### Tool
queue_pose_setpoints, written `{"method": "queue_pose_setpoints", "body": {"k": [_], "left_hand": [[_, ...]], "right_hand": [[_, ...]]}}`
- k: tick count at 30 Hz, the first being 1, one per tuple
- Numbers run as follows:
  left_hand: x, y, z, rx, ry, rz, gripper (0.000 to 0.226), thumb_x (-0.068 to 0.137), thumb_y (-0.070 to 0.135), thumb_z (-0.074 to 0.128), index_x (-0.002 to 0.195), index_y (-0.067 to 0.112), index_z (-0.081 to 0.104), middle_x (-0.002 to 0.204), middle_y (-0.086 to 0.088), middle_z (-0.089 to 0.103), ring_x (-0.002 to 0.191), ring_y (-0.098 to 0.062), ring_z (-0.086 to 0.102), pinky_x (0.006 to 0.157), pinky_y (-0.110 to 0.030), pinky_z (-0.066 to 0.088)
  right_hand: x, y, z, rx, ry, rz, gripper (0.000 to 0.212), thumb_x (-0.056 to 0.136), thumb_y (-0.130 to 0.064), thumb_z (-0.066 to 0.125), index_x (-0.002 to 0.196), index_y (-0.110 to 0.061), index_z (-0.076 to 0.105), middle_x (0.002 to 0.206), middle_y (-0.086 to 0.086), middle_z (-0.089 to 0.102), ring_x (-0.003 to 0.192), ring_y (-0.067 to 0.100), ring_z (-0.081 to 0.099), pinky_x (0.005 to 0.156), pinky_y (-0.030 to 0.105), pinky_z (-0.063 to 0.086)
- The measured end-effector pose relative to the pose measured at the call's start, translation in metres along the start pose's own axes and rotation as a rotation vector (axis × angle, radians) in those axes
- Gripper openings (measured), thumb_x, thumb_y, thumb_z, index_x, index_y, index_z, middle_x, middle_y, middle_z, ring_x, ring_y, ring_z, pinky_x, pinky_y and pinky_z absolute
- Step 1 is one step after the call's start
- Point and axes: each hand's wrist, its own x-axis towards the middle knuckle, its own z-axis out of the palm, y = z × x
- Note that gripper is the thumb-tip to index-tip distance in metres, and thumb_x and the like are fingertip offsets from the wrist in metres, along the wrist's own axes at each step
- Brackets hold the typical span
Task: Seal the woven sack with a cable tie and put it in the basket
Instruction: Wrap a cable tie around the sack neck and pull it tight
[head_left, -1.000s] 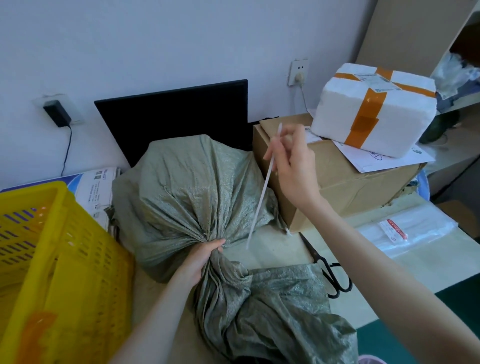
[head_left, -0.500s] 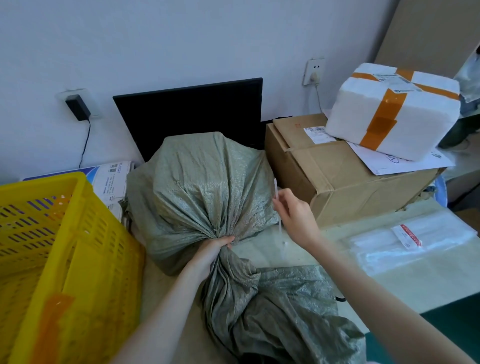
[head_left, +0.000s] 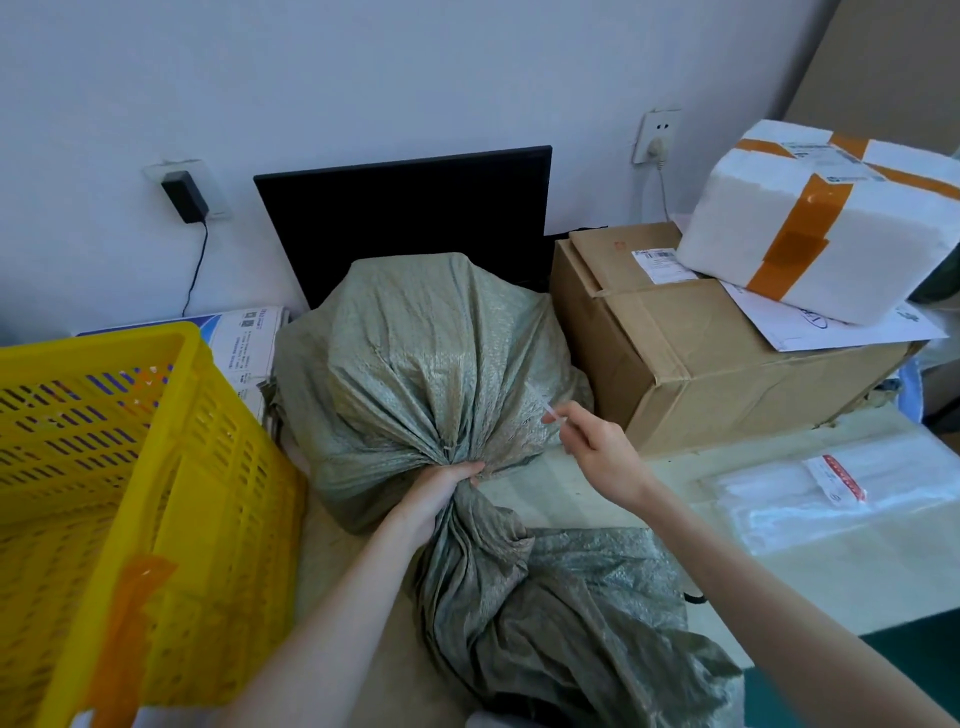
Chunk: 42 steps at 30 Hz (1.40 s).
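A grey-green woven sack (head_left: 431, 358) lies on the desk (head_left: 571, 499), its bulging body toward the wall and its loose mouth trailing toward the viewer. The left hand (head_left: 441, 493) clenches its gathered neck. The right hand (head_left: 597, 447) pinches a thin white cable tie (head_left: 546, 409), slanting up-left against the sack. A yellow basket (head_left: 156, 467) stands just left.

— Clearance at my right hand (head_left: 597, 447)?
— Cardboard box (head_left: 691, 353) just beside it; bare surface (head_left: 550, 499) below lies open.
— At my left hand (head_left: 441, 488)?
— Yellow basket (head_left: 156, 467) blocks the left; its top stands open.
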Motion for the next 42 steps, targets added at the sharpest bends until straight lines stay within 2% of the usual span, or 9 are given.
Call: {"method": "queue_pose_setpoints", "body": {"k": [5, 8, 12, 22, 25, 28, 33, 36, 42], "left_hand": [[0.002, -0.002, -0.001, 0.006, -0.007, 0.011, 0.019, 0.089, 0.021, 0.063, 0.076, 0.008, 0.068, 0.080, -0.002, 0.068, 0.068, -0.009, 0.061, 0.053, -0.013, 0.045], [0.001, -0.002, -0.001, -0.021, -0.019, 0.005, 0.024, 0.089, 0.018, 0.063, 0.098, -0.004, 0.061, 0.080, -0.005, 0.073, 0.061, -0.012, 0.064, 0.054, -0.016, 0.047], [0.006, -0.005, -0.003, -0.013, -0.022, 0.003, 0.026, 0.089, 0.020, 0.063, 0.064, 0.017, 0.066, 0.067, -0.003, 0.069, 0.060, -0.014, 0.065, 0.058, -0.020, 0.047], [0.012, -0.008, -0.005, 0.024, -0.009, -0.007, 0.029, 0.088, 0.025, 0.063, 0.064, 0.012, 0.059, 0.085, -0.010, 0.067, 0.074, -0.017, 0.061, 0.062, -0.023, 0.043], [0.008, -0.005, -0.003, -0.001, -0.031, -0.021, 0.018, 0.091, 0.023, 0.061, 0.082, 0.010, 0.069, 0.079, -0.005, 0.066, 0.070, -0.014, 0.061, 0.051, -0.017, 0.044], [0.007, -0.005, -0.003, -0.004, -0.033, -0.028, 0.036, 0.091, 0.024, 0.061, 0.111, -0.006, 0.062, 0.085, -0.004, 0.067, 0.074, -0.014, 0.062, 0.055, -0.021, 0.044], [0.012, -0.009, -0.006, 0.032, -0.020, -0.037, 0.016, 0.085, 0.030, 0.066, 0.086, 0.014, 0.069, 0.099, -0.012, 0.071, 0.086, -0.023, 0.066, 0.084, -0.030, 0.051], [0.015, -0.012, -0.006, 0.017, -0.018, -0.041, 0.018, 0.084, 0.023, 0.066, 0.067, 0.016, 0.071, 0.092, -0.012, 0.073, 0.084, -0.025, 0.068, 0.077, -0.031, 0.052], [0.011, -0.011, -0.005, 0.061, 0.024, -0.029, 0.017, 0.084, 0.024, 0.063, 0.081, 0.011, 0.073, 0.093, -0.012, 0.073, 0.083, -0.024, 0.066, 0.075, -0.030, 0.049]], "right_hand": [[0.001, -0.021, -0.004, -0.187, -0.211, -0.138, 0.021, 0.100, -0.018, 0.039, 0.111, -0.019, 0.057, 0.059, -0.003, 0.043, 0.052, 0.014, 0.035, 0.053, 0.026, 0.030], [0.004, -0.038, -0.004, -0.290, -0.270, -0.203, 0.024, 0.098, -0.009, 0.041, 0.108, -0.010, 0.063, 0.080, -0.002, 0.054, 0.073, 0.016, 0.049, 0.065, 0.025, 0.035], [0.008, -0.052, -0.015, -0.249, -0.352, -0.213, 0.025, 0.100, -0.016, 0.039, 0.106, -0.020, 0.063, 0.071, 0.004, 0.060, 0.058, 0.007, 0.049, 0.058, 0.017, 0.038], [0.028, -0.003, -0.031, -0.227, -0.693, 0.245, 0.020, 0.098, -0.016, 0.044, 0.092, -0.012, 0.063, 0.066, 0.002, 0.057, 0.050, 0.010, 0.040, 0.044, 0.021, 0.034], [0.033, 0.006, -0.028, -0.276, -0.768, 0.301, 0.019, 0.098, -0.024, 0.047, 0.088, -0.018, 0.062, 0.058, 0.000, 0.053, 0.043, 0.009, 0.036, 0.040, 0.020, 0.029], [0.040, 0.014, -0.022, -0.301, -0.801, 0.371, 0.020, 0.096, -0.023, 0.049, 0.082, -0.018, 0.063, 0.055, 0.000, 0.051, 0.040, 0.009, 0.032, 0.039, 0.021, 0.023], [0.045, 0.019, -0.001, -0.293, -0.825, 0.394, 0.020, 0.095, -0.016, 0.046, 0.084, -0.015, 0.062, 0.055, 0.000, 0.048, 0.043, 0.013, 0.029, 0.040, 0.022, 0.020], [0.045, 0.014, 0.015, -0.259, -0.814, 0.379, 0.020, 0.095, -0.015, 0.045, 0.083, -0.014, 0.062, 0.052, 0.000, 0.046, 0.039, 0.012, 0.028, 0.038, 0.021, 0.019], [0.046, 0.004, 0.041, -0.150, -0.730, 0.350, 0.024, 0.097, -0.019, 0.046, 0.079, -0.014, 0.061, 0.050, -0.001, 0.044, 0.037, 0.010, 0.030, 0.039, 0.021, 0.022]]}}
